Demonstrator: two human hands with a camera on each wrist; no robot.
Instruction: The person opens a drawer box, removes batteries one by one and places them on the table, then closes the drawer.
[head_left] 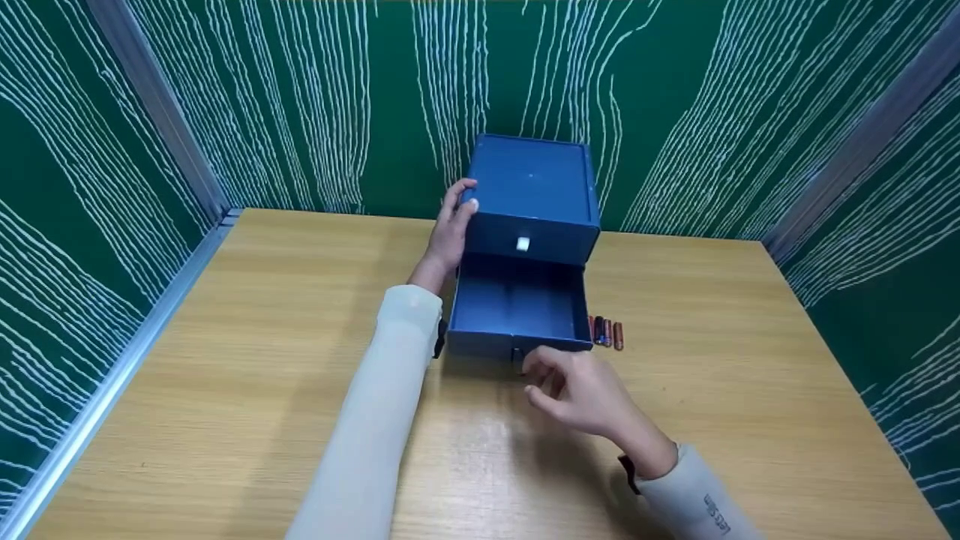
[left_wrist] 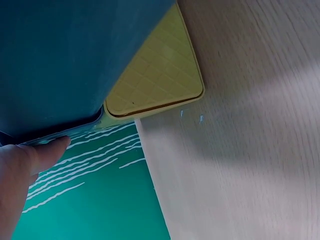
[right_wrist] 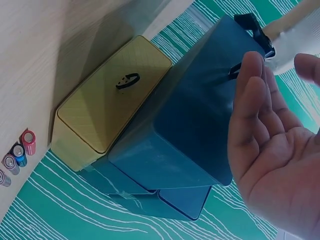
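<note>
A blue drawer unit (head_left: 532,180) stands at the back of the table, its upper drawer closed behind a white knob (head_left: 523,244). Below it, the blue lower drawer (head_left: 517,300) is pulled out and bare inside. My left hand (head_left: 450,229) rests against the unit's upper left side, thumb at the edge. In front of the pulled-out drawer is my right hand (head_left: 577,386), its bent fingers right at the small black handle (right_wrist: 234,71). The right thumb stands apart from the fingers, with nothing visible between them.
Under the blue drawer sits a yellow quilted-pattern box (right_wrist: 110,95) with a black loop handle (right_wrist: 128,81). Several batteries (head_left: 607,332) stand on the wooden table (head_left: 720,420) to the unit's right. A green wall with white lines (head_left: 390,112) rises behind.
</note>
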